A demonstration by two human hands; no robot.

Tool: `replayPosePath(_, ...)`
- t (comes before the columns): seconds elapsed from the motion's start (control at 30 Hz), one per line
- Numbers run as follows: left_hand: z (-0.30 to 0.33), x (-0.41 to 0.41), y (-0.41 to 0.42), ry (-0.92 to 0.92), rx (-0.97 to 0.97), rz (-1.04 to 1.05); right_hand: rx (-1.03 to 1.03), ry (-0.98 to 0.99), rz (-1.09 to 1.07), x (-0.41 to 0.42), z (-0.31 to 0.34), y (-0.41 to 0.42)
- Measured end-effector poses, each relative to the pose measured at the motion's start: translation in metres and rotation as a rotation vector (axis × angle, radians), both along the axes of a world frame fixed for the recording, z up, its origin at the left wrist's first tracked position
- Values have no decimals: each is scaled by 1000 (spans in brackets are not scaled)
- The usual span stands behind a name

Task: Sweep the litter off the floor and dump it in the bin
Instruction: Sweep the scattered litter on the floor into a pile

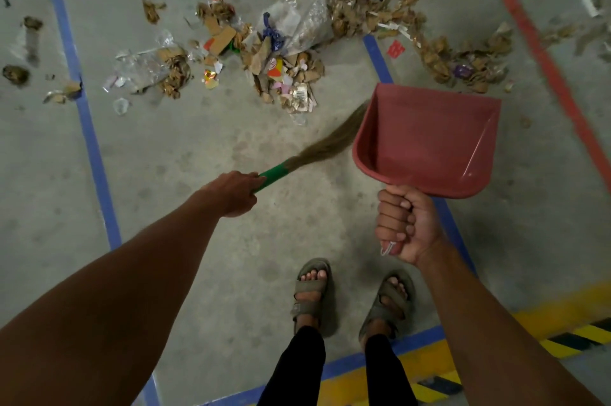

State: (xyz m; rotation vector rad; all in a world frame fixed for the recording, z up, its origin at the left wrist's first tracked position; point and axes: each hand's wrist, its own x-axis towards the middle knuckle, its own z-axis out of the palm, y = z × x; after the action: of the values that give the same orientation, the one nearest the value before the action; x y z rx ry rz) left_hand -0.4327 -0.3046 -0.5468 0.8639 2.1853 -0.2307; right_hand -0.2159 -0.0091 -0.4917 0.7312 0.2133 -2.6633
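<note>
Litter (284, 38) of torn cardboard, dry leaves, plastic wrap and paper scraps lies spread over the grey concrete floor ahead of me. My left hand (233, 192) grips the green handle of a grass broom (325, 141), whose bristles point up and right toward the litter. My right hand (405, 225) holds the handle of a red dustpan (426, 137), raised above the floor with its mouth facing away from me. Nothing lies inside the dustpan. No bin is in view.
Blue tape lines (89, 137) and a red line (542, 52) run across the floor. Yellow and black hazard striping (562, 339) lies behind my sandalled feet (350, 300). More scraps lie at the far left (15, 75) and far right.
</note>
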Motion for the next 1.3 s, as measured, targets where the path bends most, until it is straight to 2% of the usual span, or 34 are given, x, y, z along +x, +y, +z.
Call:
replayPosePath(0.1,-1,-15,-9,101,-166,117,3,3,34,0,-8,-9)
replayPosePath(0.17,-4,-29,-9,166,-170,151,-6,1,44,2,-13,-13)
replayPosePath(0.43,4,-53,24,378,8,254,-51,12,47,7,-20,-16)
replayPosePath(0.63,12,-56,27,429,104,220,11,-11,22,5,-7,1)
replayPosePath(0.8,18,-52,50,396,178,298,7,36,11,8,-1,18)
replayPosePath(0.93,23,-32,85,355,256,281,7,73,-18,16,4,33)
replayPosePath(1.13,23,27,172,246,407,91,-27,99,-98,45,3,74)
replayPosePath(1.3,13,93,259,144,400,-92,-2,92,-164,84,1,122)
